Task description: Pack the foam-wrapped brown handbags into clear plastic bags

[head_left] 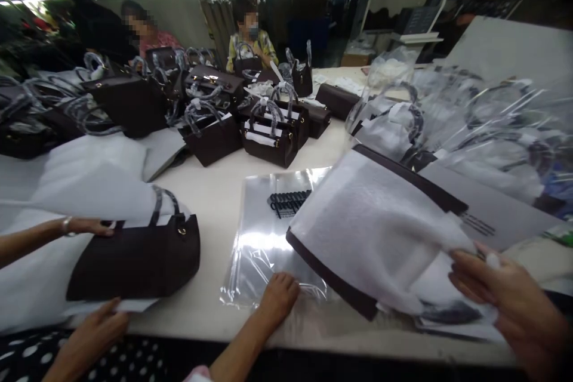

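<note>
A dark brown handbag with a white wrapping sheet over its side is tilted above the table. My right hand grips it at the handle end through the sheet; part of a dark handle shows below. Flat on the table lies a clear plastic bag with black lettering, partly hidden behind the handbag. My left hand is at the near edge of this plastic bag, fingers curled on the film.
At left, a co-worker's hands hold another brown handbag beside white foam sheets. Several handbags with wrapped handles crowd the table's far side. Bagged handbags are heaped at right. Two people sit opposite.
</note>
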`<state>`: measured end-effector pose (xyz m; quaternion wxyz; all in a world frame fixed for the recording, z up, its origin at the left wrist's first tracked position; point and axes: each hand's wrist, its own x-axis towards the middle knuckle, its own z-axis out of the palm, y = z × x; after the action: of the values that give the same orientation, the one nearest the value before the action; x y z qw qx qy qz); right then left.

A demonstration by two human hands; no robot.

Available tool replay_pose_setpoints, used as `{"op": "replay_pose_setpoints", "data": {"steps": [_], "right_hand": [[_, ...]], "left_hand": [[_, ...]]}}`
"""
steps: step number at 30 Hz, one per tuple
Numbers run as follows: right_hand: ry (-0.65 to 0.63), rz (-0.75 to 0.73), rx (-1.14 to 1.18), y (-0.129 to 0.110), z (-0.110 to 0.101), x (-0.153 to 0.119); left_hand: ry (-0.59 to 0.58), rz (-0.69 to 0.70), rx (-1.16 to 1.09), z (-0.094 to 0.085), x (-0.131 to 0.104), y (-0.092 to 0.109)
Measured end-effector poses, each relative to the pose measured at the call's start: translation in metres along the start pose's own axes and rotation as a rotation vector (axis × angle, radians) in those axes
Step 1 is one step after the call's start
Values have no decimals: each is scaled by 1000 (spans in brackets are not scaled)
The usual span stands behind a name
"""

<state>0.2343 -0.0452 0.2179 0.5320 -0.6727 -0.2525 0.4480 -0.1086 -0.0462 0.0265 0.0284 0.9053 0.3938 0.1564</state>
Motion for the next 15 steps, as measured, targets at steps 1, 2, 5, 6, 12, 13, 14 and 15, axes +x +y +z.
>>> {"op": "replay_pose_setpoints", "data": {"steps": [1, 2, 5, 6, 12, 13, 14, 15], "right_hand": [[-19, -19, -51, -19, 9, 10], [-26, -56, -145, -39, 20, 18], [-118, -284, -674, -96, 66, 35], [-177, -389, -874, -113, 86, 37], [-490, -882, -1475, -134, 217, 48], [-542, -920, -1554, -127, 235, 51], [-588, -948, -1617, -120, 250, 54], [-626, -969, -1659, -113, 263, 55]], "left_hand": [[-6, -2, 11, 0, 2, -1], [-13, 1, 19, 0, 3, -1], [-42, 43, 10, -3, 6, -5], [-52, 62, 0, -5, 7, -6], [-61, 118, -58, -16, 3, -1], [-57, 110, -67, -17, 1, 1], [-55, 95, -75, -19, 0, 2], [-55, 75, -84, -20, -1, 4]]}}
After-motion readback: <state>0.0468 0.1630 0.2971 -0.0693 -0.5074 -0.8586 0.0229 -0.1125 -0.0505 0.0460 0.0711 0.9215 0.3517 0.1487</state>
